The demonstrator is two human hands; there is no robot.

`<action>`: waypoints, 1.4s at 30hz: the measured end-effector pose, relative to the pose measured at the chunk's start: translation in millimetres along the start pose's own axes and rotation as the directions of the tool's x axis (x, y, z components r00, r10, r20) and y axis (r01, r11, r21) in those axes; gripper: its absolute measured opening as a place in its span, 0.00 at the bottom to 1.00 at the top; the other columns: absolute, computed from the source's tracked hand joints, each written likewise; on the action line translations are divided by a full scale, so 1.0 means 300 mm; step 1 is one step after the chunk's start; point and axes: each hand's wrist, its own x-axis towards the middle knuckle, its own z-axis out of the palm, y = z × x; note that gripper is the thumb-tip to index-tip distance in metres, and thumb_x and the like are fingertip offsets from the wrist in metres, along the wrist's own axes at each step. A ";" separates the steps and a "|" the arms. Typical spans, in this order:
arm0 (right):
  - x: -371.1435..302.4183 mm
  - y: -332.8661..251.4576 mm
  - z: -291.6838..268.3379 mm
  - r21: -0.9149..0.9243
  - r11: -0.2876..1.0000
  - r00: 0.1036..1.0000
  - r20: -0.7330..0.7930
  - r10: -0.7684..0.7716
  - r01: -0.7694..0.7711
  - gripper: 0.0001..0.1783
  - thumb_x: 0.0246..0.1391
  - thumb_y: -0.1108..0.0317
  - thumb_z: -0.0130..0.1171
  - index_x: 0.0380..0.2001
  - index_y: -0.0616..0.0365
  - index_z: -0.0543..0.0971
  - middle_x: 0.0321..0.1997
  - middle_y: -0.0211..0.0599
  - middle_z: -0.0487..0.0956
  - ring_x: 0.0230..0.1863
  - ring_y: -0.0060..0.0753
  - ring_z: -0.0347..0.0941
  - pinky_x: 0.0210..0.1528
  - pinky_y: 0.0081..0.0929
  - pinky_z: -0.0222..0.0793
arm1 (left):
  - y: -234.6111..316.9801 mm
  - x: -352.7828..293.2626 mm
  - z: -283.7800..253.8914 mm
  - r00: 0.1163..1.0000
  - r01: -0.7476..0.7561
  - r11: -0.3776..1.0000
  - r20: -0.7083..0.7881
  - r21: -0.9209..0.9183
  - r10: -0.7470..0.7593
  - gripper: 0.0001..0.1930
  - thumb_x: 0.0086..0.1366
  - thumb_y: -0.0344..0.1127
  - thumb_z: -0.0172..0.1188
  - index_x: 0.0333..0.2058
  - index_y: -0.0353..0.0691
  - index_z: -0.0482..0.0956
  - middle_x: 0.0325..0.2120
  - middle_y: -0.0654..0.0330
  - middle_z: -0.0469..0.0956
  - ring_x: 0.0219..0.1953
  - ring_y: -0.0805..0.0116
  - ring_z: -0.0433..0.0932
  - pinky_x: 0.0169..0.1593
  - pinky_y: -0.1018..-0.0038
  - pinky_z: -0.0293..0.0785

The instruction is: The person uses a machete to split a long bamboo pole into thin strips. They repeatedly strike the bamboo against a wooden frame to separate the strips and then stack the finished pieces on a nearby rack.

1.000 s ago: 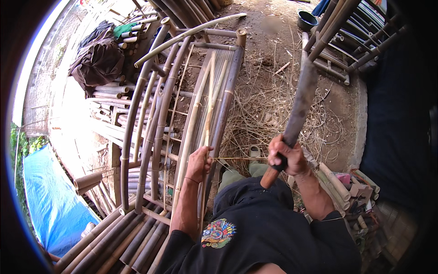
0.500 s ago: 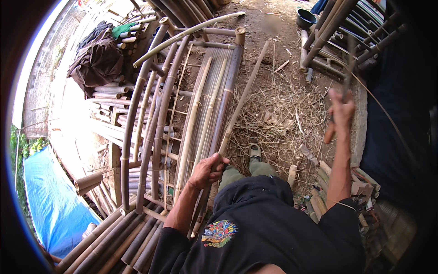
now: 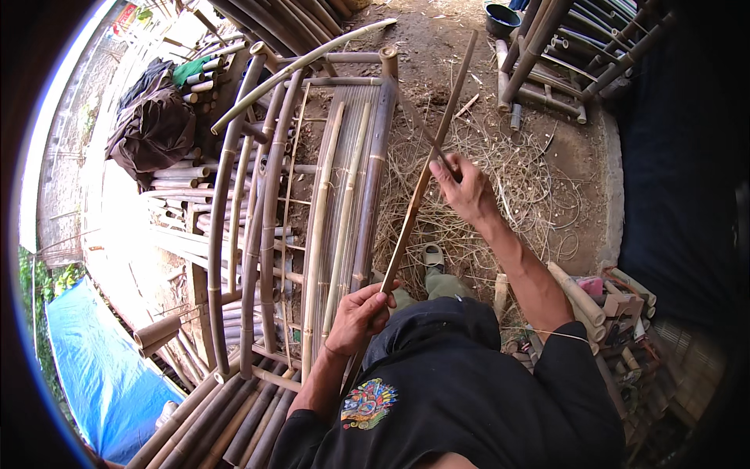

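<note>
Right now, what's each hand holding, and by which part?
Left hand: a bamboo strip, by its lower part. Right hand: a long knife, its exact grip point hidden.

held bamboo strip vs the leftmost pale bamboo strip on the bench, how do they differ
The held bamboo strip is raised in the left hand, while the leftmost pale bamboo strip lies on the bench. The held strip looks mostly darker brown; the bench one is pale yellow. The held strip leans farther to the right, while the other runs along the bench. Both are long and slim.
</note>
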 end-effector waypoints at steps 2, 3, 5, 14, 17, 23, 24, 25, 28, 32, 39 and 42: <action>-0.066 -0.009 0.015 -0.219 0.946 0.971 0.063 -0.231 0.240 0.28 0.59 0.38 0.53 0.29 0.56 0.72 0.17 0.30 0.70 0.17 0.28 0.70 0.19 0.31 0.69 | -0.009 0.008 0.001 0.993 -0.083 0.993 -0.073 0.087 0.089 0.17 0.71 0.37 0.54 0.54 0.33 0.74 0.29 0.66 0.75 0.21 0.84 0.63 0.19 0.86 0.56; -0.115 -0.021 0.022 -0.319 0.880 0.936 0.110 -0.336 0.353 0.29 0.59 0.37 0.52 0.29 0.56 0.72 0.18 0.30 0.70 0.17 0.30 0.70 0.20 0.32 0.70 | 0.009 0.018 -0.003 0.990 -0.064 0.972 -0.109 0.224 0.090 0.16 0.71 0.35 0.54 0.52 0.32 0.76 0.27 0.67 0.75 0.22 0.85 0.63 0.22 0.85 0.59; -0.204 -0.050 0.068 -0.335 0.819 0.884 0.141 -0.445 0.465 0.31 0.56 0.34 0.53 0.29 0.57 0.72 0.20 0.35 0.73 0.20 0.35 0.75 0.23 0.35 0.73 | 0.012 0.055 0.040 0.927 -0.232 0.892 -0.191 0.387 0.324 0.14 0.71 0.36 0.54 0.50 0.34 0.77 0.25 0.71 0.73 0.20 0.86 0.61 0.22 0.86 0.57; -0.223 -0.060 0.082 -0.344 0.870 0.935 0.158 -0.318 0.354 0.34 0.55 0.30 0.50 0.25 0.56 0.72 0.16 0.40 0.75 0.18 0.39 0.76 0.21 0.36 0.74 | 0.020 0.039 0.070 0.853 -0.243 0.680 -0.181 0.692 0.489 0.15 0.68 0.28 0.54 0.52 0.36 0.76 0.29 0.55 0.77 0.32 0.70 0.77 0.37 0.76 0.72; -0.283 -0.067 0.113 -0.266 0.826 0.867 0.201 -0.456 0.497 0.34 0.56 0.30 0.49 0.23 0.54 0.71 0.14 0.36 0.72 0.17 0.36 0.75 0.20 0.36 0.72 | -0.005 0.031 0.058 0.844 -0.275 0.693 -0.178 0.666 0.506 0.15 0.67 0.28 0.54 0.52 0.36 0.76 0.30 0.56 0.77 0.31 0.70 0.76 0.37 0.76 0.72; -0.153 -0.026 0.023 -0.392 0.896 0.977 0.125 -0.172 0.207 0.34 0.58 0.30 0.44 0.23 0.52 0.70 0.15 0.34 0.71 0.14 0.29 0.71 0.14 0.31 0.68 | -0.035 -0.030 0.084 0.851 -0.248 0.627 -0.143 0.738 0.505 0.15 0.67 0.27 0.54 0.52 0.34 0.76 0.27 0.57 0.75 0.29 0.71 0.75 0.35 0.76 0.71; -0.155 -0.044 0.003 -0.385 0.902 0.977 0.156 -0.146 0.196 0.34 0.58 0.29 0.43 0.23 0.52 0.70 0.15 0.34 0.71 0.14 0.29 0.71 0.14 0.31 0.67 | -0.045 -0.036 0.080 0.843 -0.267 0.620 -0.133 0.738 0.521 0.15 0.67 0.27 0.54 0.52 0.34 0.76 0.27 0.57 0.74 0.29 0.71 0.75 0.34 0.76 0.71; -0.193 -0.033 0.023 -0.362 0.870 0.939 0.201 -0.278 0.335 0.35 0.59 0.29 0.42 0.23 0.53 0.70 0.15 0.34 0.71 0.14 0.29 0.71 0.14 0.31 0.66 | -0.051 -0.031 0.075 0.836 -0.283 0.618 -0.127 0.733 0.534 0.16 0.66 0.26 0.54 0.52 0.33 0.76 0.26 0.56 0.74 0.28 0.71 0.75 0.34 0.75 0.71; -0.253 -0.023 0.057 -0.351 0.790 0.864 0.231 -0.448 0.503 0.35 0.59 0.29 0.41 0.24 0.53 0.70 0.13 0.32 0.70 0.14 0.27 0.70 0.13 0.32 0.66 | -0.022 -0.027 0.087 0.846 -0.233 0.582 -0.133 0.779 0.516 0.16 0.65 0.25 0.55 0.52 0.33 0.76 0.26 0.55 0.74 0.27 0.71 0.75 0.33 0.75 0.71; -0.183 -0.023 0.009 -0.307 0.939 0.974 0.206 -0.094 0.156 0.35 0.58 0.29 0.43 0.26 0.53 0.73 0.12 0.30 0.70 0.14 0.29 0.71 0.17 0.33 0.71 | -0.062 -0.055 0.078 0.839 -0.264 0.589 -0.120 0.764 0.531 0.16 0.64 0.24 0.55 0.51 0.33 0.76 0.25 0.54 0.74 0.27 0.69 0.75 0.33 0.74 0.71; -0.230 -0.035 0.033 -0.372 0.839 0.918 0.171 -0.359 0.397 0.33 0.57 0.32 0.49 0.26 0.56 0.73 0.16 0.41 0.76 0.20 0.41 0.78 0.22 0.37 0.75 | -0.037 -0.058 0.082 0.816 -0.275 0.495 -0.073 0.824 0.574 0.16 0.63 0.24 0.55 0.51 0.33 0.76 0.24 0.54 0.72 0.25 0.66 0.74 0.31 0.72 0.70; -0.305 -0.035 0.072 -0.334 0.849 0.911 0.214 -0.354 0.408 0.32 0.57 0.33 0.50 0.25 0.54 0.72 0.15 0.39 0.75 0.19 0.37 0.78 0.21 0.36 0.75 | -0.037 -0.061 0.086 0.841 -0.249 0.534 -0.094 0.808 0.534 0.16 0.63 0.23 0.55 0.51 0.33 0.76 0.24 0.53 0.72 0.26 0.65 0.74 0.31 0.72 0.70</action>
